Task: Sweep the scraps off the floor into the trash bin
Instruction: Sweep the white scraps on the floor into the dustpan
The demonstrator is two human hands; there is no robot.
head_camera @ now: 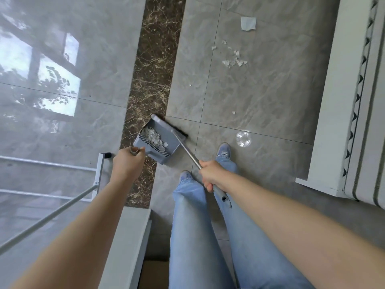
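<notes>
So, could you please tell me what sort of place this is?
Probably an indoor room in a home: glossy grey marble-look floor tiles with a dark brown marble strip, a window reflection on them, and white panelled furniture alongside.

Dustpan handle [135, 150]: only its end showed, the rest hidden inside the left hand [126, 163].
Broom head [179, 132]: bristles blurred, partly hidden behind the dustpan [158, 140].
Broom shaft [188, 153]: middle stretch covered by the right hand [212, 176].
Scraps in dustpan [153, 136]: white, individual pieces too small to tell apart.
Scraps on floor [234, 59]: small white bits, material could not be told.
White furniture [337, 101]: cut off by the right edge of the view.
White metal frame [62, 184]: cut off by the left edge.
Grey surface [127, 247]: cut off at the bottom.
Both arms and legs: cut off at the bottom.
</notes>
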